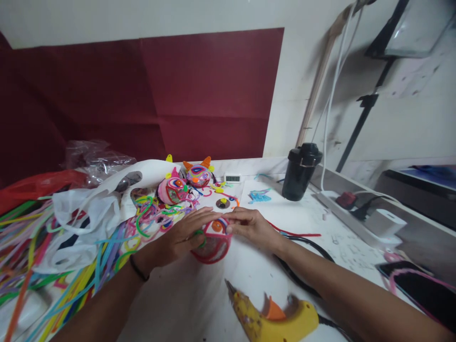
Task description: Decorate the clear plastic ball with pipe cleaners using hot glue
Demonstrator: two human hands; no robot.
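Between both hands is a round craft piece point(213, 247) with a red fuzzy rim and an orange-centred eye near its top. My left hand point(185, 230) wraps the piece's left side, fingers stretched over the top and the thumb near a green bit. On the upper right edge, my right hand point(249, 225) pinches with thumb and index finger beside the eye. A yellow glue gun point(274, 318) lies in front, its nozzle pointing up and left. Behind the hands sit two finished-looking animal heads, one pink point(173, 190) and one with orange horns point(199, 175).
Colourful pipe cleaners point(71, 285) cover the left side, with white cut material point(81, 218) on them. A black cup point(301, 173), a white power strip point(359, 221) and a phone point(420, 289) are at the right. A black cable passes under my right forearm.
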